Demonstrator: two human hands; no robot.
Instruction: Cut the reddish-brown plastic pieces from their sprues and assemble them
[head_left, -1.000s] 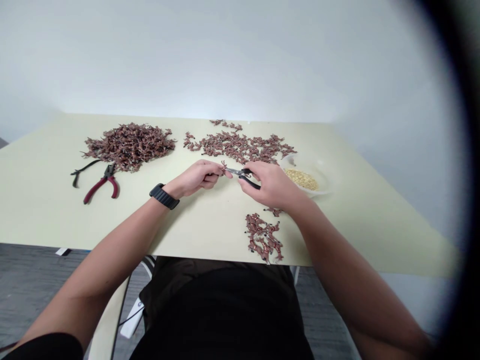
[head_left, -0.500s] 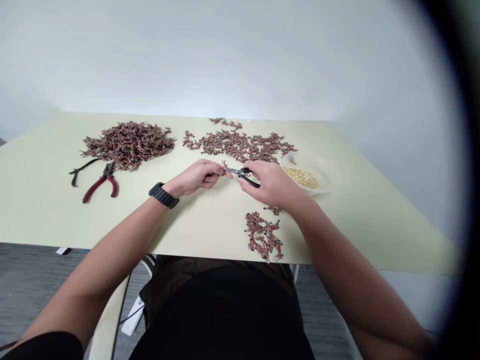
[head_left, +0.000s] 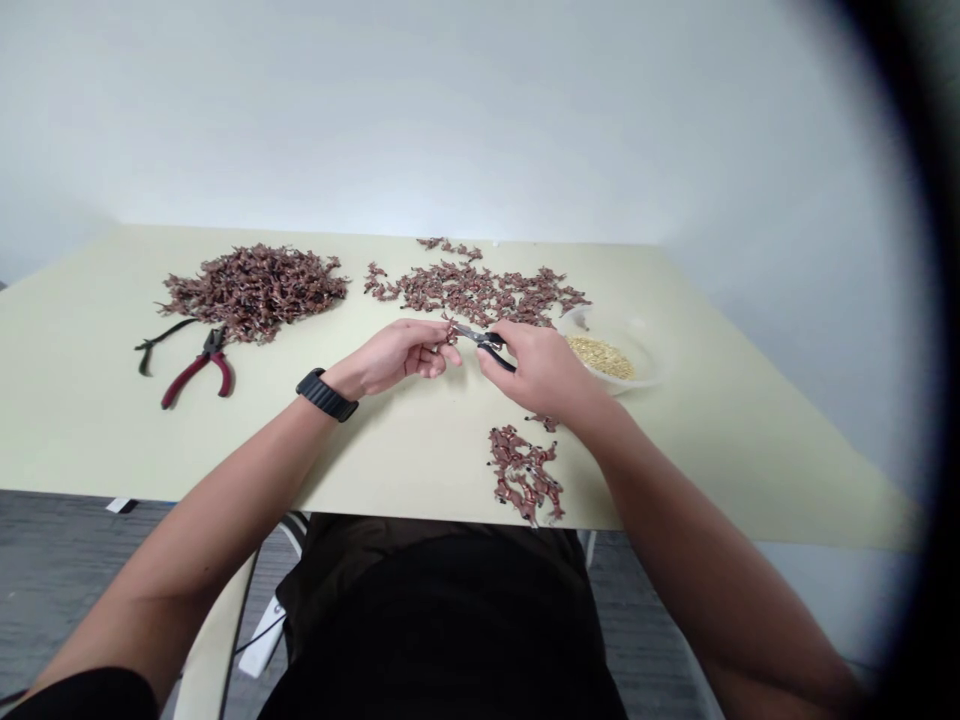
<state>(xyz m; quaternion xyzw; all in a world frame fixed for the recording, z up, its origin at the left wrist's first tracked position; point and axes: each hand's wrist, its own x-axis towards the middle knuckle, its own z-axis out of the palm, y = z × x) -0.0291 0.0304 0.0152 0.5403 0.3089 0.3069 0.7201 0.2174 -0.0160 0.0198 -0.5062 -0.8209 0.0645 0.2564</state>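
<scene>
My left hand point(head_left: 409, 352) pinches a small brown reindeer figurine point(head_left: 451, 325) between thumb and fingers, its thin antlers sticking up. Black-handled pliers point(head_left: 491, 347) are gripped in my right hand point(head_left: 541, 368), their silver jaws pointing left and reaching the figurine; whether the jaws are closed is too small to tell. Just past my hands, many similar brown figurines point(head_left: 472, 290) lie spread over the table. A smaller group of them point(head_left: 525, 475) rests by the near edge, below my right wrist. Most of the held figurine is hidden by my fingers.
A dense heap of brown figurines point(head_left: 259, 288) lies at the left. Red-handled pliers point(head_left: 196, 367) and a black strap-like piece point(head_left: 161, 342) lie before it. Right of my right hand stands a clear plastic bowl point(head_left: 651, 360) with small gold pieces point(head_left: 602, 357). A wall rises behind the table point(head_left: 405, 455).
The fingers of my left hand have loosened and spread a little, with the figurine still in the pinch. The plier jaws have tilted slightly upward at the tip.
</scene>
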